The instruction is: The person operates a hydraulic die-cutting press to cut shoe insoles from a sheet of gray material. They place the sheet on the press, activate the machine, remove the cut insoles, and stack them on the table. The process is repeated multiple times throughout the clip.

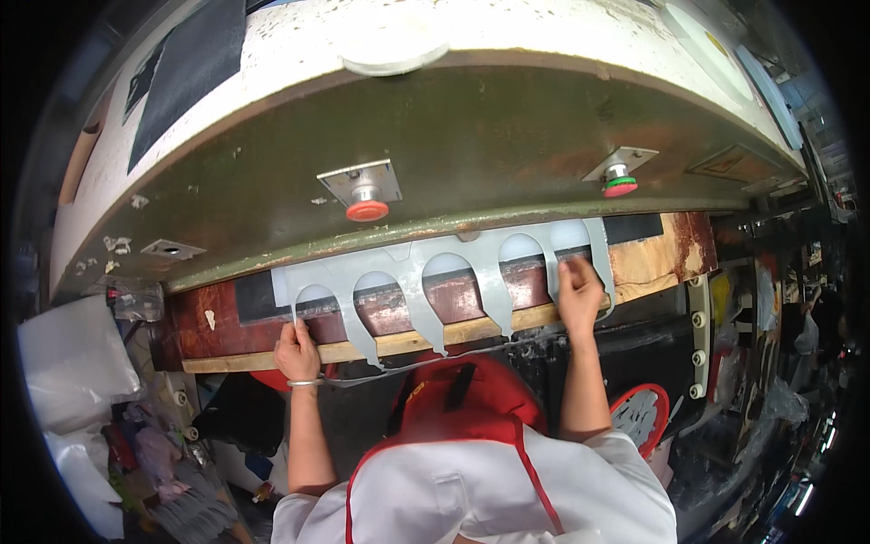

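A thin pale grey sheet [412, 288] with a row of large arched cut-outs lies across the dark red bed [217, 324] of a green machine. Its narrow tongues hang over the wooden front edge [435, 343] toward me. My left hand [297, 351], a bangle at its wrist, is closed on the thin strip at the sheet's left end. Near the right end, my right hand [581, 295] pinches one of the strips between thumb and fingers. Whitish material shows through the tops of the arches. A thin loose strip of the sheet sags below, between my hands.
Above the bed hangs the green machine beam [489, 136], with a red push button [367, 210] and a red-and-green one [621, 186]. At right stands a red-rimmed bin [664, 412] holding grey scraps. Clear plastic bags [77, 363] and grey offcuts [195, 508] pile up at left.
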The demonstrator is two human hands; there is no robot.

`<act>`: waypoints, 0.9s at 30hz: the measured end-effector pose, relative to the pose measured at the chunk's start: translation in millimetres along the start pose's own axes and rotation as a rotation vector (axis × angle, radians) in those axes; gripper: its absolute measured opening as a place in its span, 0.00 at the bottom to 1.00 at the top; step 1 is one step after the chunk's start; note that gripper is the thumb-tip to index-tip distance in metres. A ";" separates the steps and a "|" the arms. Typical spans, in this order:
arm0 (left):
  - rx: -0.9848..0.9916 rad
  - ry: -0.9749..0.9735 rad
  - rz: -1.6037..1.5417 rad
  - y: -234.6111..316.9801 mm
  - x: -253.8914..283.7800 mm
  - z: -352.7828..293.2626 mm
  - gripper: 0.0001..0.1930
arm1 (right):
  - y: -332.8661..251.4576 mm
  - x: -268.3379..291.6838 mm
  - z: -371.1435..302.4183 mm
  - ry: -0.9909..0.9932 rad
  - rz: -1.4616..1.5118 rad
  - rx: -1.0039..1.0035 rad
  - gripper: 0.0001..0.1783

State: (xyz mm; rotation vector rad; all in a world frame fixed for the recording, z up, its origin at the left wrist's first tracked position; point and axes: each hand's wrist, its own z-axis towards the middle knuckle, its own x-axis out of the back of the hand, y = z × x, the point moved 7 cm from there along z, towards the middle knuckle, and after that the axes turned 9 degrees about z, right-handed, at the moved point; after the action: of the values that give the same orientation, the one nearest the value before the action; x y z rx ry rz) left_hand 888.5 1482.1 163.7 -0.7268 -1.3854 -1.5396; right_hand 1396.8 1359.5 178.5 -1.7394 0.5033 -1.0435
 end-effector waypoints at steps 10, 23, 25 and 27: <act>0.035 -0.007 -0.285 -19.3 19.6 -55.6 0.16 | 17.5 38.1 -53.8 -0.174 -0.081 0.283 0.12; 0.168 -0.291 -0.004 -50.1 56.7 -164.7 0.20 | -53.5 -68.7 -168.8 -0.391 -0.401 0.611 0.54; 0.158 -0.215 -0.246 -58.2 63.3 -186.1 0.20 | -49.8 -57.7 -184.1 -0.358 -0.341 0.631 0.51; 0.188 -0.195 -0.416 -70.6 65.8 -205.0 0.20 | -42.9 -43.5 -188.6 -0.403 -0.346 0.529 0.51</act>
State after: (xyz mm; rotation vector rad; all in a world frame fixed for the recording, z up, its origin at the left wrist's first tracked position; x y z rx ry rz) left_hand 827.5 1264.3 151.1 -0.5020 -1.8908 -1.6520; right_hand 1210.9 1306.6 222.5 -1.5181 -0.3172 -0.9172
